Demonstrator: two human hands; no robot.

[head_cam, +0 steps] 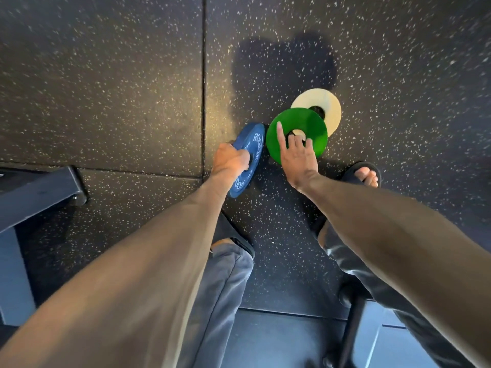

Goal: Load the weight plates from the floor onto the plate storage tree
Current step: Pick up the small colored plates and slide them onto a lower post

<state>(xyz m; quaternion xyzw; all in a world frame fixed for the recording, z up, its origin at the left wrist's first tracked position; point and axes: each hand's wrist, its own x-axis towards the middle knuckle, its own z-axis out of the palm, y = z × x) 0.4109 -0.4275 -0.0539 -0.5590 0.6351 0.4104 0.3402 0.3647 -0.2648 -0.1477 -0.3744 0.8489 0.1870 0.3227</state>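
Note:
My left hand is shut on a small blue weight plate, gripping it through the centre hole, and the plate is tilted up off the speckled floor. My right hand grips a green plate, with fingers hooked into its centre hole and the index finger lying flat across its face. The green plate overlaps a white plate, which lies flat on the floor just beyond it. The plate storage tree is not recognisable in view.
A dark metal frame foot sits on the floor at the left. My sandalled right foot stands beside the plates. More dark metal base parts lie at the bottom right. A floor-mat seam runs away from me.

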